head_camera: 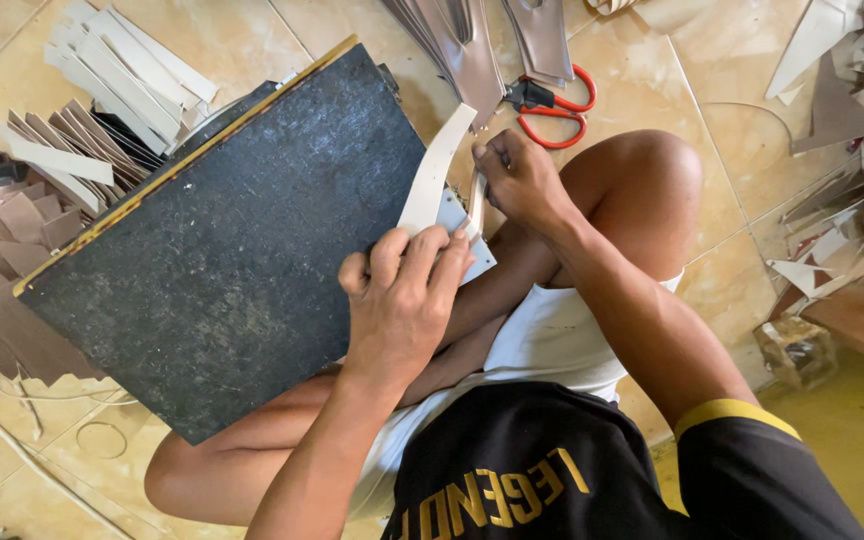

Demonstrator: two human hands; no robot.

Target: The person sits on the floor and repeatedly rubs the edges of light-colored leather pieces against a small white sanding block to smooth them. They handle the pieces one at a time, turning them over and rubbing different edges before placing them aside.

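A dark, scuffed cutting board [242, 240] rests tilted on my lap. My left hand [407, 295] presses a curved cream strip [436, 168] flat against the board's right edge, over a small pale sheet [480, 258]. My right hand [522, 180] is closed around a thin tool or second strip end right beside it; its fingers hide what it is. The strip runs up from my hands toward the top of the board.
Red-handled scissors [555, 108] lie on the tiled floor beyond my knee. Stacks of cut cream and brown strips [117, 70] sit at the upper left, offcuts and scraps [857, 120] pile at the right, and long tan pieces [472, 45] lie at the top.
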